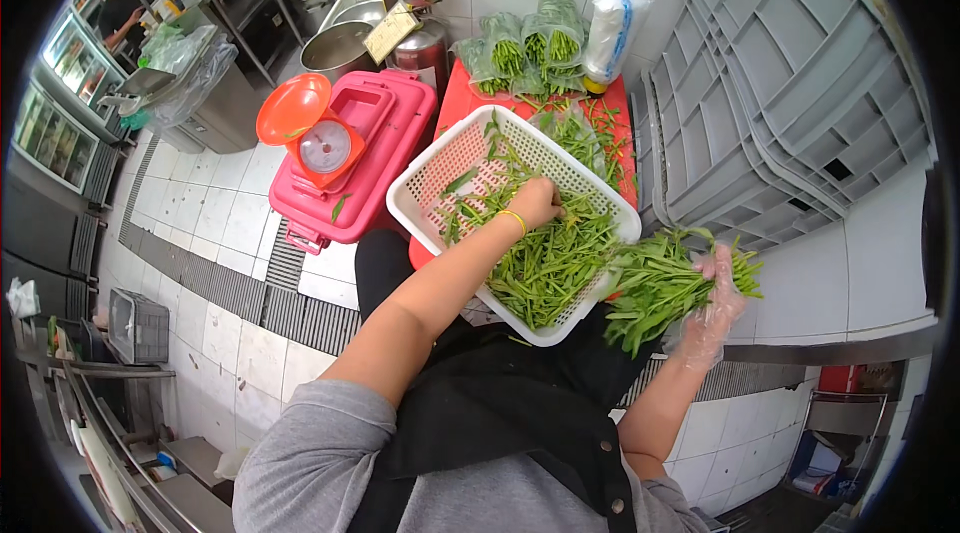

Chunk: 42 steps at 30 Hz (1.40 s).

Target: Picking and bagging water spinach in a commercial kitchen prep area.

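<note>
A white perforated plastic basket (pixel 427 221) holds a heap of cut leafy green stems (pixel 551 270). My left hand (pixel 536 203), bare with a yellow band at the wrist, reaches into it with curled fingers at the greens; whether they grip any is hidden. Right of the basket, my right hand (pixel 716 308), in a clear plastic glove, is closed around a bunch of leafy greens (pixel 652 285), stems to the right and leaves towards the basket. Behind the basket, bagged bundles of green stems (pixel 551 37) lie on a red table (pixel 450 94), beside loose greens in a clear bag (pixel 577 135).
An orange dial scale (pixel 324 150) rests on a pink lidded box (pixel 405 112) at the left. Grey plastic crates (pixel 757 120) stand stacked at the right. A white plastic roll (pixel 609 37) stands at the table's back. Another person (pixel 116 11) is far off at upper left.
</note>
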Tool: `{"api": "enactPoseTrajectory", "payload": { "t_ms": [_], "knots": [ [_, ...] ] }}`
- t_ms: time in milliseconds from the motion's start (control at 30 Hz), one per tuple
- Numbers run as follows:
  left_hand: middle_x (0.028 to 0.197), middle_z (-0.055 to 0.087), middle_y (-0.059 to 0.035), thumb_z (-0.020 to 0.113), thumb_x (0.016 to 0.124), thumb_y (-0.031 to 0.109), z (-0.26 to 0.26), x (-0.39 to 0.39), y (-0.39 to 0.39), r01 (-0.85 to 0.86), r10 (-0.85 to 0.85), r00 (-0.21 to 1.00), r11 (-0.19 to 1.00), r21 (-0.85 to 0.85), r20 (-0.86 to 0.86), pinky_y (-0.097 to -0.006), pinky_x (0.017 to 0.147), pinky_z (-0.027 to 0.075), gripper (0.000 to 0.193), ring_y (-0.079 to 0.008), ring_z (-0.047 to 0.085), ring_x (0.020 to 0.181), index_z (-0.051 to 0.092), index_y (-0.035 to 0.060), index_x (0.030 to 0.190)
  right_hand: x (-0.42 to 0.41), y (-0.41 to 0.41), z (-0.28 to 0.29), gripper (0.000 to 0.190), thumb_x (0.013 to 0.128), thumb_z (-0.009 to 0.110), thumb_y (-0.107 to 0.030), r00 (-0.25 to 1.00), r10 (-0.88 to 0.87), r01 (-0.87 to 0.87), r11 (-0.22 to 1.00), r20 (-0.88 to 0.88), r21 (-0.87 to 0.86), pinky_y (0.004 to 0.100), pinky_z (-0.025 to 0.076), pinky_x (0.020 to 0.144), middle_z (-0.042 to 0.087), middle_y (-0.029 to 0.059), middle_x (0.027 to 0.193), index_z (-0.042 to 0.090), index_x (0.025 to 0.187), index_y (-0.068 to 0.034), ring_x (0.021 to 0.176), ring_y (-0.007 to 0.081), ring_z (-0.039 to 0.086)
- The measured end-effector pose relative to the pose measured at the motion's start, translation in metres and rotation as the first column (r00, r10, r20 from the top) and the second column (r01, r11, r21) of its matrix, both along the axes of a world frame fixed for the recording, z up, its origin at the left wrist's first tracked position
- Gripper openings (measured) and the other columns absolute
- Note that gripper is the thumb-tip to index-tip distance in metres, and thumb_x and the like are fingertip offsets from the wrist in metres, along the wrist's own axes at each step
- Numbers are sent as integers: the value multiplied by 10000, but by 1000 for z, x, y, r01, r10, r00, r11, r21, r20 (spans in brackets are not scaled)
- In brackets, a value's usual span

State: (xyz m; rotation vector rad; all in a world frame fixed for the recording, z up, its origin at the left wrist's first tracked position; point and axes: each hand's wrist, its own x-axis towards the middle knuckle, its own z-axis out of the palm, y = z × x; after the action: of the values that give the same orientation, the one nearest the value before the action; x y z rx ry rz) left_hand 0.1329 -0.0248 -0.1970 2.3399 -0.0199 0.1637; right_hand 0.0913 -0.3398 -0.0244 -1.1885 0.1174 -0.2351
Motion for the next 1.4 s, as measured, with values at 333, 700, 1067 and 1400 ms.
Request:
{"api": "enactPoseTrajectory", "payload": {
  "t_ms": [333, 700, 1067, 1400],
  "knots": [
    [901, 744, -29, 707, 962, 176, 110, -49, 44, -223, -175, 932, 409, -885, -316, -248, 676, 554, 152, -93, 664, 709, 729, 47, 1040, 0, 1, -8, 266, 925, 745, -124, 963, 116, -53, 967, 244, -250, 345, 534, 875, 695, 89, 860, 682, 1109, 57, 858, 191, 674],
    [859, 756, -101, 839, 779, 112, 95, -81, 54, -116, 41, 987, 860, -497, -158, -309, 691, 551, 233, -185, 697, 751, 747, 6, 965, 6, 19, 18, 217, 847, 781, -1, 973, -38, 58, 995, 226, -85, 303, 538, 719, 672, 80, 769, 669, 1032, 13, 712, 159, 635],
    [1104, 589, -381, 830, 764, 428, 26, -119, -60, 259, -104, 919, 887, 383, -379, -467, 909, 542, 1007, -472, 637, 1011, 334, -125, 1444, -2, 1, 7, 199, 870, 753, 14, 980, -10, 27, 996, 199, -84, 316, 551, 748, 669, 79, 798, 667, 1048, 31, 743, 166, 646],
    [1146, 552, -321, 809, 824, 324, 107, -143, -73, 163, -165, 986, 984, -67, -28, -480, 891, 524, 839, -480, 634, 973, 397, -29, 1464, -2, 1, 1, 194, 877, 748, 7, 979, 22, -4, 996, 201, -91, 285, 531, 777, 686, 90, 833, 674, 1052, 45, 784, 152, 647]
  ]
}}
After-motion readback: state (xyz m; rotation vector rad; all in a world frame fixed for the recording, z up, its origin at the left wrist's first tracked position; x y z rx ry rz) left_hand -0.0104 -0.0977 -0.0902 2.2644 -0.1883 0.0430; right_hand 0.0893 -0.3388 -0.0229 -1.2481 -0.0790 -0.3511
